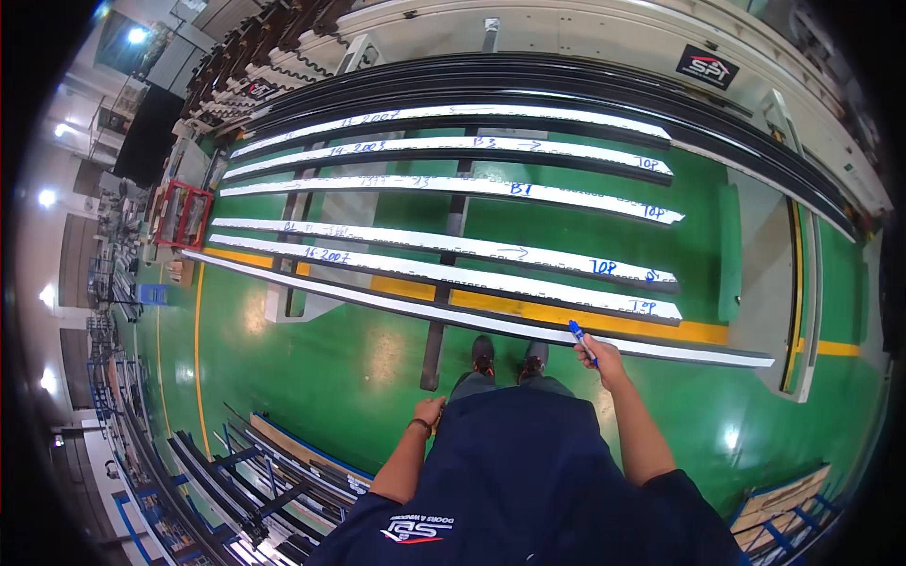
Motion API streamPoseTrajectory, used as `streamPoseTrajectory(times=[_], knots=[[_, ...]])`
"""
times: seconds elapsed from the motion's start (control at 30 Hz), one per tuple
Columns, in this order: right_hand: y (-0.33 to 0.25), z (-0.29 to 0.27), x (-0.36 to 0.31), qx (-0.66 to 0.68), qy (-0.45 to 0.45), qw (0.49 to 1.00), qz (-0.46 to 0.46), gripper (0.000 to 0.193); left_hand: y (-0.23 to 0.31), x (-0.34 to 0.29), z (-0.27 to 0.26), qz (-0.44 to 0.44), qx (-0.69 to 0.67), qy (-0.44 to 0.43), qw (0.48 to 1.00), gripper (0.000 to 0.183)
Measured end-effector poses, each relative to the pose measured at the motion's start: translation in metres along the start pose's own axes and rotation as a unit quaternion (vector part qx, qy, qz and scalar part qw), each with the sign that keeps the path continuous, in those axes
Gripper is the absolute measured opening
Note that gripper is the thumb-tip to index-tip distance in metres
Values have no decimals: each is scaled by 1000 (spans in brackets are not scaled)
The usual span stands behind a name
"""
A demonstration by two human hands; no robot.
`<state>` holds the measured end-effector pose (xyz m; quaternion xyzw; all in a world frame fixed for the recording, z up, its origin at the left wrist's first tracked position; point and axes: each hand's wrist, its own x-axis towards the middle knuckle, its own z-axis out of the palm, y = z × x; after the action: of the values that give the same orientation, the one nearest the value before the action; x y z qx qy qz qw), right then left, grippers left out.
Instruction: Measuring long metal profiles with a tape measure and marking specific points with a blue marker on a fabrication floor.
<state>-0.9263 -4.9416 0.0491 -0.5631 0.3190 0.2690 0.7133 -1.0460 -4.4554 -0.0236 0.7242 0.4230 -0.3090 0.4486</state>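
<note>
My right hand [601, 357] is closed around a blue marker [577, 332]. The marker's blue end points up and away, just over the near edge of the closest long profile [528, 328], which has a white top strip. Down by my left thigh, my left hand [429, 410] is curled. A bit of yellow shows under its fingers, but what it holds is hidden. Beyond the near profile lie several more long dark profiles with white film, such as this one [472, 275], carrying blue handwritten marks and arrows.
Dark support arms [453, 226] run beneath the profiles. A large beige machine [604, 42] with a stack of black profiles [528, 80] stands at the far side. Racks of profiles [283, 481] stand behind me to the left. Yellow lines cross the green floor [377, 354].
</note>
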Motion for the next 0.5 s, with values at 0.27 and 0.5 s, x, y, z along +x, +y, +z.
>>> streamPoseTrajectory(times=[0.27, 0.5], knots=[[7, -2, 5, 6, 9, 1000, -1, 48, 3, -19, -11, -41, -56, -18, 997, 33], [12, 16, 3, 26, 69, 997, -22, 48, -18, 15, -55, -20, -45, -26, 998, 30]])
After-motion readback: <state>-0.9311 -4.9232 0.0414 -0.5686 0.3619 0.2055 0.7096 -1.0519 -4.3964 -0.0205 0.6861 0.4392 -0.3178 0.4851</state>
